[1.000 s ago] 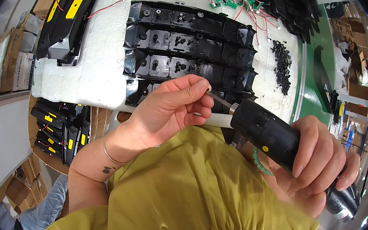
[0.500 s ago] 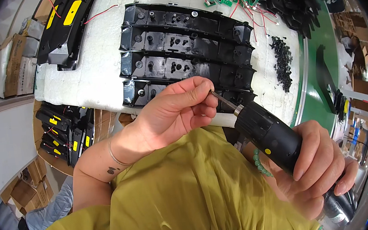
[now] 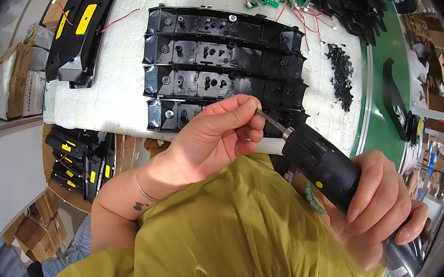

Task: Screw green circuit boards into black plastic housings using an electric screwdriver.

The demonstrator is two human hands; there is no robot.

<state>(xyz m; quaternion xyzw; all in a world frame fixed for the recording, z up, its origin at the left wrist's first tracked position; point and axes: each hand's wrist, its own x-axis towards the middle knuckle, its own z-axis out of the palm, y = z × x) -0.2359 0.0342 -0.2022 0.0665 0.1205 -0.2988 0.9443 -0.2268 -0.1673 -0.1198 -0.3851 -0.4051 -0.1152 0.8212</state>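
My right hand [image 3: 380, 205] is wrapped round a black electric screwdriver [image 3: 323, 165] with a yellow dot on its body. Its thin metal bit [image 3: 272, 120] points up and to the left. At the bit's tip, the thumb and forefinger of my left hand [image 3: 221, 130] are pinched together; whatever small thing they hold is hidden. Just beyond my hands lie several curved black plastic housings [image 3: 223, 51] in a stack of rows, with posts and holes inside. My left hand covers part of the nearest one.
A white foam sheet [image 3: 114, 101] covers the green table [image 3: 377, 104]. Small black screws [image 3: 341, 75] are heaped at right. Red wires with green circuit boards [image 3: 272, 1] lie at the back. Finished-looking black housings [image 3: 76, 34] sit far left; a carton [image 3: 67, 197] below holds more.
The screwdriver and my right hand have shifted slightly left and down. My left hand keeps its pinch at the bit's tip. The view has moved slightly.
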